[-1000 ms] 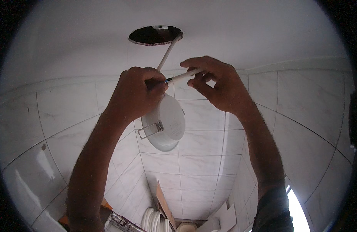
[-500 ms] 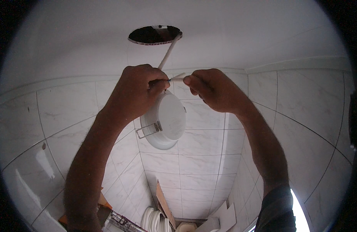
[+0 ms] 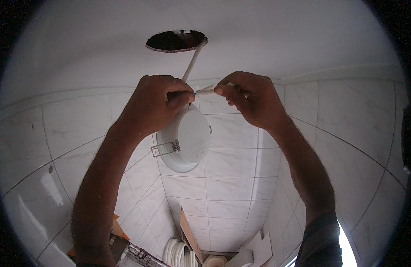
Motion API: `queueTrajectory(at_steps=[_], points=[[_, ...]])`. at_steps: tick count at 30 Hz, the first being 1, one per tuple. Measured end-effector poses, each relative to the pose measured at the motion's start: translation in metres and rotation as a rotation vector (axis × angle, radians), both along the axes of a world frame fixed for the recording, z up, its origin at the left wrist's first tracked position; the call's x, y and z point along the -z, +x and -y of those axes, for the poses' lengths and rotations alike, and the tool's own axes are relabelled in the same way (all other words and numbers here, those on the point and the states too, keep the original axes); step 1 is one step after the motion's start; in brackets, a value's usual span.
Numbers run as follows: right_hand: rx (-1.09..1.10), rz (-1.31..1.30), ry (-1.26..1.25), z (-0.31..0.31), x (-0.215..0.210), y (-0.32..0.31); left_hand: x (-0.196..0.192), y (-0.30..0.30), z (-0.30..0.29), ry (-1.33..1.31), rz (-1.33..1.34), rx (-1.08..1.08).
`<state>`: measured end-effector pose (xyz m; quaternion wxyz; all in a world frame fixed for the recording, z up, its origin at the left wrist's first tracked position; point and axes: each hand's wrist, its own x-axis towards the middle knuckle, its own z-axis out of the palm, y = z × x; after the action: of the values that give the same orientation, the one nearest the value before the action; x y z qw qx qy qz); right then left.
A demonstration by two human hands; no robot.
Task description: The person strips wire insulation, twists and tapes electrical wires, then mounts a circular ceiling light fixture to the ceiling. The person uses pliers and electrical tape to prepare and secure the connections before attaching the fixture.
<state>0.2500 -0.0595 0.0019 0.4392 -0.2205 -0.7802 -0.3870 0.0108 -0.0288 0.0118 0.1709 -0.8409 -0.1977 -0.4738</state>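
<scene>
A white cable [image 3: 194,62] runs down from a round hole [image 3: 176,41] in the ceiling to my left hand [image 3: 159,103]. My left hand is closed in a pinch on the cable's end, where a bit of blue wire shows at the fingertips. Below it hangs a round white downlight [image 3: 193,137], tilted, with a metal spring clip [image 3: 165,148] on its side. From the left fingertips a white strip [image 3: 205,92], perhaps tape, stretches across to my right hand [image 3: 252,99], which pinches its other end. Something white shows between the right fingers.
The white ceiling [image 3: 267,40] meets marbled tile walls [image 3: 348,120] just above the hands. Far below lie a coil of white hose or conduit [image 3: 174,251], a brown board [image 3: 190,233] and white boxy pieces [image 3: 254,253].
My right hand has shifted slightly right and turned, its fingers opening a little around the white strip, more of which now shows. The downlight has swung slightly left and turned.
</scene>
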Motion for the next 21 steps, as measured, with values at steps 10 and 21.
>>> queueTrajectory(at_steps=[10,21], points=[[0.101,-0.492,-0.676,0.015,-0.011,-0.025,0.002,0.000,-0.003,-0.017,0.041,0.009],[-0.127,-0.036,0.053,-0.006,-0.006,-0.002,-0.001,-0.001,-0.002,-0.007,0.037,0.016]])
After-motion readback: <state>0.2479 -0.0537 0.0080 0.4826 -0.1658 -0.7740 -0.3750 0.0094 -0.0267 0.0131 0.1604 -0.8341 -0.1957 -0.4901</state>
